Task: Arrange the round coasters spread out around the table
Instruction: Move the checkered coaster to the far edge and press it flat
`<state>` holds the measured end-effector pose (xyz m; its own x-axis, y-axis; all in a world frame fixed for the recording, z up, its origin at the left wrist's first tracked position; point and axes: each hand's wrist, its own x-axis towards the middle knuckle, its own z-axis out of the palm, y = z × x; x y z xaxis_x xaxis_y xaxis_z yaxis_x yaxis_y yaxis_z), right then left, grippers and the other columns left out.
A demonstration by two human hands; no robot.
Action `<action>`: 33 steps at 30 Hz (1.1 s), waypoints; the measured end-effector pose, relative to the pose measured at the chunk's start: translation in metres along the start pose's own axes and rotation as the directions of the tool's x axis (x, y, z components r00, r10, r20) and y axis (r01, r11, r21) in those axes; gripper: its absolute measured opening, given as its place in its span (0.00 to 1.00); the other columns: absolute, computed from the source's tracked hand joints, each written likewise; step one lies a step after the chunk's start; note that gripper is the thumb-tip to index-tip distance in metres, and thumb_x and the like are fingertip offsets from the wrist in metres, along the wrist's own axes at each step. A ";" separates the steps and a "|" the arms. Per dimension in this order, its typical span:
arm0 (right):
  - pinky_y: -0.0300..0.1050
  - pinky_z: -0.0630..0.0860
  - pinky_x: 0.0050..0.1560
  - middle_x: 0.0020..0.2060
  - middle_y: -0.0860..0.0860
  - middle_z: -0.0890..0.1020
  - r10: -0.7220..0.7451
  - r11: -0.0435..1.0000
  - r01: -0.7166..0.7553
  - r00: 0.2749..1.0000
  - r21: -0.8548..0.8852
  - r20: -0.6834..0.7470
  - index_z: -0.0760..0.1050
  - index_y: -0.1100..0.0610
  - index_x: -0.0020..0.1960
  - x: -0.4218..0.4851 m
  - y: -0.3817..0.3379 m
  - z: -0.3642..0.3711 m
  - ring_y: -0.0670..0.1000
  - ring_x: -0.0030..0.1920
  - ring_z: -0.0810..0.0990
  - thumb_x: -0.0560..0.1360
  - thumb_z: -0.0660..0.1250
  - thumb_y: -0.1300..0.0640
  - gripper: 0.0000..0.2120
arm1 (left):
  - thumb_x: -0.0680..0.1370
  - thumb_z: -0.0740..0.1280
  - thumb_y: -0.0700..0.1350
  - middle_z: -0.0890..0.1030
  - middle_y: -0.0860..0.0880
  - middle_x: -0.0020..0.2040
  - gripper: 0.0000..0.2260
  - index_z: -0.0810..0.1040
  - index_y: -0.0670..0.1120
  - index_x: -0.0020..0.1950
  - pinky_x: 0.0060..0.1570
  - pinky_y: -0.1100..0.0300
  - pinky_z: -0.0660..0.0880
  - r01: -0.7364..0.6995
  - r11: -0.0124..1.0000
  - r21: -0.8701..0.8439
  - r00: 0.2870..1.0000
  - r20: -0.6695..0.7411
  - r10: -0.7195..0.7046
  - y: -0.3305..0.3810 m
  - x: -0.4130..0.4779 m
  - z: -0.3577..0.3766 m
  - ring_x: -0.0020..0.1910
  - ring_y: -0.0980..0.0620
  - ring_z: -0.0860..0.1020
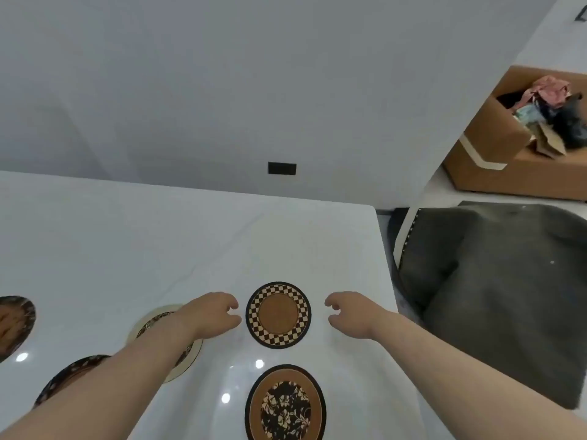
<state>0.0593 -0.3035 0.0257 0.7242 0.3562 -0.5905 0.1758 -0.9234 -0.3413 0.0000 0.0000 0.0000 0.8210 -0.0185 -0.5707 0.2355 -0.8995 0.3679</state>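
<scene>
On the white desk (95, 236), coasters lay spread at the left. The left hand (211, 312) and right hand (352, 312), each grip open and empty, flanked the checkered coaster (278, 315) without touching it; the floral coaster (285, 404) lay nearer. Placing seemed underway; next likely means picking another. Far right, a cardboard box (495, 134) held crumpled clutter.

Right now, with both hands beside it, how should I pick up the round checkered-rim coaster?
The round checkered-rim coaster lies flat on the white table, so take its thin outer edge. Come in from the sides, left hand and right hand, probably lifting one edge first.
</scene>
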 end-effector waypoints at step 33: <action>0.58 0.83 0.47 0.40 0.59 0.84 0.435 0.582 -0.278 0.900 0.764 -0.004 0.81 0.58 0.39 0.098 -0.003 0.072 0.55 0.42 0.83 0.69 0.69 0.62 0.03 | 0.71 0.70 0.31 0.83 0.45 0.40 0.08 0.81 0.43 0.45 0.30 0.65 0.75 0.211 0.523 -0.826 0.940 0.025 -0.340 -0.003 0.077 0.056 0.35 0.52 0.80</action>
<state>0.0823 -0.2559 -0.0839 0.7311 -0.0818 -0.6774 -0.6088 -0.5265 -0.5935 0.0332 -0.0234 -0.0860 0.6784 0.2777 -0.6802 0.7262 -0.1137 0.6780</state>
